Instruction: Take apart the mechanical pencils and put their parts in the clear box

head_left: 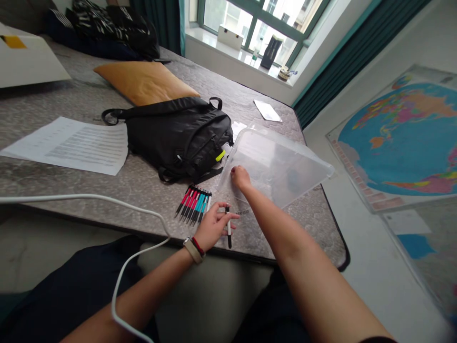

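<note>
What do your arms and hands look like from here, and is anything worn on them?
Both hands are bare, with no gloves. The left hand has a wristwatch with a beige strap and a red band beside it at the wrist. The right hand wears nothing visible. The right arm is bare down to a dark sleeve edge. A white cable runs past the left forearm.

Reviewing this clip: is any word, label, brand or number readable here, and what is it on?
Printed sheet: rows of text, too blurred to read.
World map: place labels too small to read.
Quilted mattress: small dark print near the hands, too blurred to read.
White marker pen in the left hand: no print can be made out.
</note>
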Available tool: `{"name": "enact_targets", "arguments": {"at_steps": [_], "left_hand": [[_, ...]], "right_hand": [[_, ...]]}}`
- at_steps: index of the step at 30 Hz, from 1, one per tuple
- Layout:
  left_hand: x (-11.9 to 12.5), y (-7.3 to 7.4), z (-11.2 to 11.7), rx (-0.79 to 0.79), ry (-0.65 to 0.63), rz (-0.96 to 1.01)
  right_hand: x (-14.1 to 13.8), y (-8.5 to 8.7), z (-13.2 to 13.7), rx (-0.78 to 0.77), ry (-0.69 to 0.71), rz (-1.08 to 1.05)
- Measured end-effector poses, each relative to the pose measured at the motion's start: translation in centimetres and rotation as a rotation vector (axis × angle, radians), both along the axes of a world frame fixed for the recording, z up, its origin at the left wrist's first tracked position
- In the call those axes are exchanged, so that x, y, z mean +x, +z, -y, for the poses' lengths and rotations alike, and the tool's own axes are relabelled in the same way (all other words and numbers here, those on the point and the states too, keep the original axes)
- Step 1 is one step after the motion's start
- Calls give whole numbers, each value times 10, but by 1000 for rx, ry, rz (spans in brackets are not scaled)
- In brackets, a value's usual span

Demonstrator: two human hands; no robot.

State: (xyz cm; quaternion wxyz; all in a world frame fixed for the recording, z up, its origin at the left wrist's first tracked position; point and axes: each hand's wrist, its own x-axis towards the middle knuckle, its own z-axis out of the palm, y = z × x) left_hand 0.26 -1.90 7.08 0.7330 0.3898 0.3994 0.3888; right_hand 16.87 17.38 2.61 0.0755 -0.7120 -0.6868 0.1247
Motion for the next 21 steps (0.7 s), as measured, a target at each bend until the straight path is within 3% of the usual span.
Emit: {"name": "enact_targets", "arguments": {"at_steps": [4, 7, 12, 16, 21], "left_hand": [[-8, 5, -13, -123, 161, 153], [-21, 10, -24, -123, 295, 233], [-39, 20, -40, -72, 474, 346], [-40, 26, -43, -41, 518, 390], [-32, 27, -33, -59, 487, 420]], "right_hand": [[-1, 9, 8, 9, 18, -30], [1, 15, 40, 43, 12, -132], [6, 30, 138, 80, -53, -843], [-7, 53, 200, 136, -36, -1067], [-28, 73, 215, 254, -97, -1084]]}}
